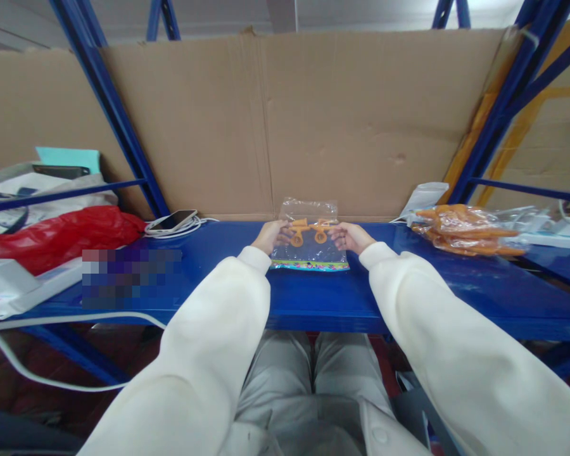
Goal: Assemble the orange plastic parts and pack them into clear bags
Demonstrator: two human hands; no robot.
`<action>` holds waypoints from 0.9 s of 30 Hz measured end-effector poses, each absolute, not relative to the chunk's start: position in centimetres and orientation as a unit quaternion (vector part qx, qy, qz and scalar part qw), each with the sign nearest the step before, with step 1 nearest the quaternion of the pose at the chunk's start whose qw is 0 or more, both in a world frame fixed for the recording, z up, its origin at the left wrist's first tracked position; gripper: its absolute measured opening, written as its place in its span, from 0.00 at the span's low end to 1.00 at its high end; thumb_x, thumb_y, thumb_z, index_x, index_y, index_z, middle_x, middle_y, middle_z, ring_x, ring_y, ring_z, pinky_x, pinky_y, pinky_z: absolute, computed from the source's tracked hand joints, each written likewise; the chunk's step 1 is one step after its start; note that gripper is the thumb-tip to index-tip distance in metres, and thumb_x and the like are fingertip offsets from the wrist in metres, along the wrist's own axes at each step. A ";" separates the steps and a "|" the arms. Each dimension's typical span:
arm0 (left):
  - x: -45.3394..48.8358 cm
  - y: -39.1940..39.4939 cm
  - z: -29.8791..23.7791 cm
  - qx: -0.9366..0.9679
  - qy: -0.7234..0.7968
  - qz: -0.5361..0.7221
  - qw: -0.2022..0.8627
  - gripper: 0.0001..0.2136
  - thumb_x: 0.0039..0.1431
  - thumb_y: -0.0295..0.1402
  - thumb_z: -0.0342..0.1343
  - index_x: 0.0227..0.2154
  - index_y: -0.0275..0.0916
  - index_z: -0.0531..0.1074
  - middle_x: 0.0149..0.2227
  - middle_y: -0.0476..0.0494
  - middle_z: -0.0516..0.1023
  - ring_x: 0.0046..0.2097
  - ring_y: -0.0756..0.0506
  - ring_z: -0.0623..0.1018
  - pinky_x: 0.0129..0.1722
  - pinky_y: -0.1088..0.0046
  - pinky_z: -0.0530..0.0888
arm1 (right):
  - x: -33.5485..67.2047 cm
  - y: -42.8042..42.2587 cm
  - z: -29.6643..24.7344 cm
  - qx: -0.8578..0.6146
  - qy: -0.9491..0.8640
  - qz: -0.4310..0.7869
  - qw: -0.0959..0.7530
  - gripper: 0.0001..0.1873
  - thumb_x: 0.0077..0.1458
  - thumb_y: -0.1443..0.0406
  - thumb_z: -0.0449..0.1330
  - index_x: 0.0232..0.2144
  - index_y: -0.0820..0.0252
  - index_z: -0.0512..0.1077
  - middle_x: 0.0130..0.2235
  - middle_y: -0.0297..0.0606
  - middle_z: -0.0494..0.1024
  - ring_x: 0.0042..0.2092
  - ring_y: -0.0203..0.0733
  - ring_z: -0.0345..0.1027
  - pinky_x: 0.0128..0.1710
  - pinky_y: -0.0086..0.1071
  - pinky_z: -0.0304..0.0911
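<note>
An orange plastic piece with two round rings point(320, 236) is stretched between my two hands above the blue shelf. My left hand point(272, 236) is closed with its fingertips on the piece's left end. At the right end, the thumb and fingers of my right hand point(351, 238) pinch it. A clear plastic bag point(308, 254) with a colourful printed strip along its near edge lies right behind and under the piece. Whether the orange piece is inside the bag or on top of it, I cannot tell.
On the right lie more orange pieces in clear plastic bags point(465, 231). To the left are a phone point(175, 220) on a coiled white cable, a red plastic bag point(71, 234) and a white power strip point(42, 290). Cardboard point(351, 120) walls the back between blue posts.
</note>
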State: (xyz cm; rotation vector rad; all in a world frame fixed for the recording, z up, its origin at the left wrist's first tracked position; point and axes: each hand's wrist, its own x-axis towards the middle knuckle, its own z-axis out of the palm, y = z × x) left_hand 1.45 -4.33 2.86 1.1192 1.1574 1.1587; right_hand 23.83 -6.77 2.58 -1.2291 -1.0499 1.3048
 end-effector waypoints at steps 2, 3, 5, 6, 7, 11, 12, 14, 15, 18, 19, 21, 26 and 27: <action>1.4 -4.5 2.9 0.477 0.492 0.489 0.539 0.08 0.65 0.27 0.53 0.33 0.34 0.77 0.18 0.50 0.74 0.16 0.52 0.70 0.22 0.77 0.68 | 23.9 -6.9 2.5 -0.517 -0.443 0.553 0.480 0.14 0.63 0.71 0.54 0.26 0.64 0.73 0.19 0.34 0.73 0.17 0.32 0.62 0.18 0.26 0.59; 1.4 -4.6 2.9 0.484 0.492 0.483 0.539 0.07 0.64 0.26 0.54 0.32 0.34 0.76 0.18 0.50 0.74 0.16 0.52 0.70 0.21 0.77 0.67 | 24.0 -6.9 2.5 -0.521 -0.442 0.549 0.482 0.14 0.64 0.71 0.54 0.27 0.64 0.73 0.20 0.34 0.73 0.17 0.31 0.62 0.18 0.26 0.59; 1.5 -4.7 2.9 0.502 0.490 0.462 0.544 0.08 0.63 0.25 0.55 0.30 0.34 0.76 0.18 0.49 0.74 0.16 0.52 0.70 0.21 0.77 0.67 | 24.1 -6.8 2.4 -0.524 -0.429 0.530 0.510 0.13 0.65 0.70 0.56 0.27 0.64 0.73 0.20 0.33 0.72 0.17 0.30 0.61 0.18 0.25 0.58; 1.6 -4.7 2.8 0.509 0.488 0.451 0.547 0.07 0.62 0.25 0.56 0.29 0.34 0.76 0.19 0.48 0.75 0.17 0.53 0.70 0.21 0.77 0.67 | 24.1 -6.8 2.4 -0.525 -0.421 0.520 0.526 0.13 0.65 0.70 0.57 0.27 0.64 0.73 0.20 0.32 0.72 0.17 0.30 0.61 0.18 0.25 0.58; 1.6 -4.7 2.7 0.515 0.487 0.441 0.550 0.07 0.62 0.26 0.58 0.28 0.35 0.76 0.19 0.47 0.76 0.17 0.53 0.70 0.21 0.77 0.67 | 24.2 -6.8 2.4 -0.525 -0.414 0.512 0.539 0.13 0.65 0.69 0.57 0.27 0.63 0.73 0.20 0.32 0.71 0.17 0.30 0.60 0.18 0.25 0.57; 1.6 -4.6 2.5 0.512 0.495 0.436 0.551 0.10 0.63 0.29 0.59 0.25 0.35 0.75 0.20 0.46 0.77 0.17 0.53 0.70 0.20 0.78 0.66 | 24.4 -6.7 2.6 -0.533 -0.398 0.519 0.537 0.16 0.66 0.70 0.53 0.26 0.62 0.72 0.18 0.31 0.70 0.17 0.31 0.59 0.18 0.25 0.58; 1.5 -4.5 2.5 0.507 0.497 0.442 0.548 0.11 0.65 0.30 0.57 0.25 0.36 0.75 0.20 0.46 0.77 0.17 0.53 0.70 0.20 0.78 0.66 | 24.4 -6.7 2.6 -0.533 -0.401 0.527 0.527 0.17 0.66 0.71 0.51 0.25 0.62 0.72 0.17 0.31 0.70 0.17 0.31 0.59 0.18 0.25 0.58; 1.5 -4.5 2.6 0.495 0.501 0.462 0.539 0.13 0.68 0.31 0.53 0.26 0.36 0.75 0.19 0.48 0.75 0.17 0.53 0.70 0.20 0.79 0.67 | 24.4 -6.7 2.6 -0.532 -0.414 0.550 0.492 0.17 0.65 0.71 0.51 0.25 0.62 0.72 0.17 0.32 0.70 0.16 0.32 0.60 0.18 0.25 0.59; 1.4 -4.5 2.6 0.490 0.503 0.473 0.532 0.14 0.69 0.31 0.52 0.27 0.36 0.75 0.19 0.48 0.75 0.16 0.53 0.70 0.20 0.79 0.67 | 24.4 -6.7 2.6 -0.532 -0.422 0.562 0.472 0.16 0.65 0.71 0.51 0.26 0.63 0.73 0.17 0.33 0.71 0.16 0.32 0.61 0.18 0.26 0.60; 1.4 -4.4 2.6 0.481 0.510 0.487 0.521 0.12 0.69 0.32 0.52 0.30 0.36 0.75 0.18 0.50 0.74 0.16 0.53 0.70 0.20 0.80 0.66 | 24.5 -6.6 2.4 -0.535 -0.440 0.578 0.431 0.13 0.64 0.69 0.55 0.28 0.63 0.73 0.20 0.35 0.75 0.17 0.32 0.64 0.19 0.26 0.62; 1.4 -4.4 2.6 0.480 0.514 0.484 0.521 0.12 0.69 0.31 0.52 0.30 0.36 0.76 0.18 0.50 0.74 0.16 0.53 0.70 0.20 0.79 0.66 | 24.6 -6.5 2.3 -0.537 -0.442 0.577 0.429 0.11 0.64 0.68 0.58 0.28 0.63 0.73 0.21 0.34 0.76 0.18 0.32 0.65 0.19 0.26 0.63; 1.5 -4.4 2.5 0.482 0.519 0.475 0.522 0.11 0.68 0.30 0.53 0.30 0.36 0.76 0.19 0.49 0.74 0.16 0.53 0.70 0.20 0.79 0.66 | 24.8 -6.3 2.1 -0.538 -0.443 0.565 0.442 0.09 0.62 0.67 0.63 0.29 0.62 0.73 0.21 0.33 0.75 0.18 0.32 0.65 0.19 0.26 0.63; 1.6 -4.4 2.4 0.484 0.541 0.460 0.511 0.12 0.66 0.27 0.54 0.26 0.36 0.74 0.16 0.49 0.72 0.15 0.53 0.69 0.19 0.79 0.66 | 24.9 -6.1 2.2 -0.548 -0.428 0.543 0.471 0.13 0.66 0.70 0.56 0.27 0.64 0.72 0.18 0.30 0.69 0.17 0.31 0.62 0.19 0.25 0.61; 1.6 -4.4 2.4 0.480 0.546 0.461 0.509 0.12 0.66 0.27 0.55 0.24 0.36 0.73 0.16 0.49 0.71 0.15 0.53 0.69 0.19 0.79 0.65 | 24.9 -6.2 2.2 -0.553 -0.425 0.544 0.466 0.15 0.67 0.71 0.54 0.27 0.64 0.72 0.17 0.30 0.68 0.17 0.31 0.61 0.19 0.26 0.61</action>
